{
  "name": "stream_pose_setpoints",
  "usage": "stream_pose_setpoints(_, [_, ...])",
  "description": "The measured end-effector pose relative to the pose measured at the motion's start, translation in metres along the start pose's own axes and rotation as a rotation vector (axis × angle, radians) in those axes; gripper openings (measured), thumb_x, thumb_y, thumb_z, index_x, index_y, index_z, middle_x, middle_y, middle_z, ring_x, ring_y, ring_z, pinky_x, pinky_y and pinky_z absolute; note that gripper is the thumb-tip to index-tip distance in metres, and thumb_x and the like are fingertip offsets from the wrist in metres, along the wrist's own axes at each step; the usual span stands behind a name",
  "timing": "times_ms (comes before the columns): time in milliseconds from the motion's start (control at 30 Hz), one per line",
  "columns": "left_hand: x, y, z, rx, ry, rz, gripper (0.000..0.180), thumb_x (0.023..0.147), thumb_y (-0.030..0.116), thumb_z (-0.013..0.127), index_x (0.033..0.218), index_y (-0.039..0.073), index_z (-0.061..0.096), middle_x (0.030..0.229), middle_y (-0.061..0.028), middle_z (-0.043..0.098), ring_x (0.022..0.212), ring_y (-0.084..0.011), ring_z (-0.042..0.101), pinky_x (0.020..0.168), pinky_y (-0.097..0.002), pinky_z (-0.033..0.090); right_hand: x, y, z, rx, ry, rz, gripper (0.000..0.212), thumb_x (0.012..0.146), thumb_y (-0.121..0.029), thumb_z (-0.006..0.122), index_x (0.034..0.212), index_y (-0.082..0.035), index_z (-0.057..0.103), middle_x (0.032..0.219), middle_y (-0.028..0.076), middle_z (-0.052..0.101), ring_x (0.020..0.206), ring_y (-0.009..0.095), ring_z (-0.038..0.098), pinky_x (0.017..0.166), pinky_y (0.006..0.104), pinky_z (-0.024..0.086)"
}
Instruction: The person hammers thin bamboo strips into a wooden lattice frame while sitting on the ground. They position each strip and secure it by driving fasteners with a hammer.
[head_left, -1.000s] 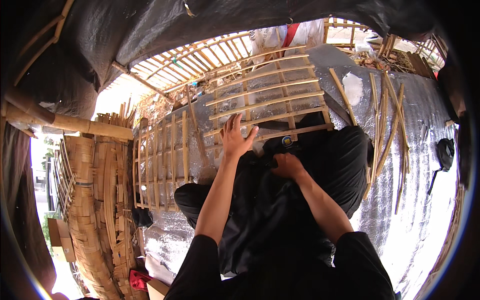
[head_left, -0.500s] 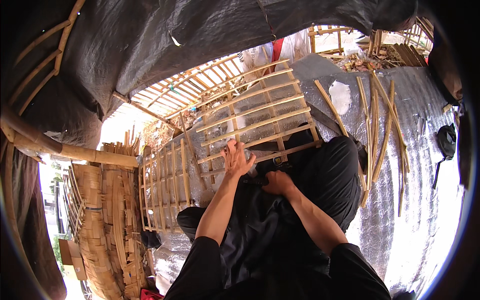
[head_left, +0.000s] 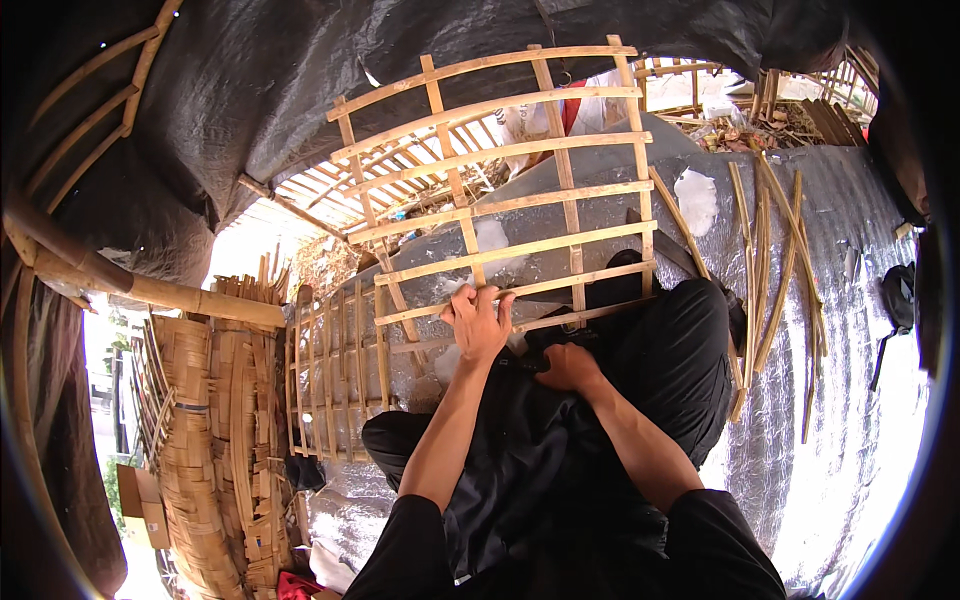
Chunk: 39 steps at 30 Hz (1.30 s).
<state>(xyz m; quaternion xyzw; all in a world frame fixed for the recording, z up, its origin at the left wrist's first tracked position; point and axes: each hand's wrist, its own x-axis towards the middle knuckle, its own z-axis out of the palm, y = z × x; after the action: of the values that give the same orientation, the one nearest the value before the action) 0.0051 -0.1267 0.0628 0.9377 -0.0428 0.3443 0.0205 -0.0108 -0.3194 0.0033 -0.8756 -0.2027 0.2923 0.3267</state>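
A bamboo lattice (head_left: 515,210) of crossed slats stands tilted up in front of my lap. My left hand (head_left: 478,325) is closed round its near edge, with the fingers curled over the lowest slats. Just right of it and lower, my right hand (head_left: 570,368) is closed on a black tool (head_left: 515,358) held against my dark clothing. The tool blends into the black cloth, so its kind cannot be made out. The lattice's near right corner lies by my right knee.
Several loose bamboo strips (head_left: 765,270) lie on the silvery sheet (head_left: 850,400) at right. Another lattice (head_left: 335,370) rests at left, beside woven bamboo rolls (head_left: 185,450). A black tarp (head_left: 300,60) hangs overhead, and a bamboo pole (head_left: 200,310) juts in from the left.
The bamboo lattice has tilted up, its far edge rising higher. My left hand has gone from loosely spread on its near edge to gripping it. My right hand has barely moved.
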Motion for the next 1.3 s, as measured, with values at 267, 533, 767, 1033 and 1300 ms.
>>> stream_pose_setpoints(267, [-0.012, 0.016, -0.016, 0.011, 0.057, -0.048, 0.035, 0.087, 0.038, 0.085, 0.111, 0.02, 0.068, 0.111, -0.0088, 0.046, 0.108, -0.0279, 0.049, 0.091, -0.0459, 0.029, -0.001, 0.001, 0.0, -0.024, 0.034, 0.01, 0.051, 0.076, -0.047, 0.078, 0.107, -0.007, 0.077, 0.105, 0.023, 0.076, 0.103, 0.042, 0.073, 0.094, 0.0497, 0.059])
stream_pose_setpoints(533, [-0.027, 0.013, -0.016, -0.01, -0.005, -0.207, 0.028, 0.09, 0.04, 0.081, 0.103, 0.018, 0.068, 0.11, -0.0088, 0.047, 0.108, -0.0279, 0.049, 0.091, -0.0469, 0.031, -0.002, -0.002, -0.001, -0.024, 0.012, -0.018, 0.051, 0.075, -0.048, 0.077, 0.106, -0.007, 0.077, 0.106, 0.023, 0.076, 0.104, 0.041, 0.073, 0.095, 0.0491, 0.058])
stream_pose_setpoints(767, [-0.023, 0.003, -0.012, -0.017, -0.204, -0.295, 0.026, 0.092, 0.037, 0.079, 0.093, 0.013, 0.07, 0.11, -0.0091, 0.05, 0.106, -0.0282, 0.053, 0.092, -0.0497, 0.033, 0.01, 0.02, 0.017, -0.071, 0.116, -0.084, 0.051, 0.076, -0.049, 0.077, 0.105, -0.006, 0.077, 0.105, 0.022, 0.076, 0.102, 0.042, 0.073, 0.094, 0.0504, 0.058])
stream_pose_setpoints(1033, [-0.017, -0.006, -0.014, -0.226, -0.229, -0.375, 0.042, 0.096, 0.041, 0.074, 0.092, -0.001, 0.069, 0.114, -0.0199, 0.049, 0.107, -0.0398, 0.056, 0.088, -0.0522, 0.05, 0.001, 0.008, 0.004, -0.076, 0.037, -0.039, 0.052, 0.078, -0.046, 0.079, 0.111, -0.006, 0.077, 0.115, 0.023, 0.075, 0.11, 0.04, 0.071, 0.098, 0.0491, 0.056])
stream_pose_setpoints(1300, [-0.044, -0.055, 0.01, -0.284, -0.487, -0.511, 0.046, 0.097, 0.054, 0.069, 0.108, 0.01, 0.075, 0.126, -0.0157, 0.056, 0.117, -0.0372, 0.056, 0.106, -0.0549, 0.044, -0.002, -0.007, -0.001, -0.041, 0.029, -0.058, 0.052, 0.077, -0.043, 0.081, 0.114, -0.006, 0.077, 0.109, 0.023, 0.076, 0.106, 0.042, 0.072, 0.097, 0.049, 0.058])
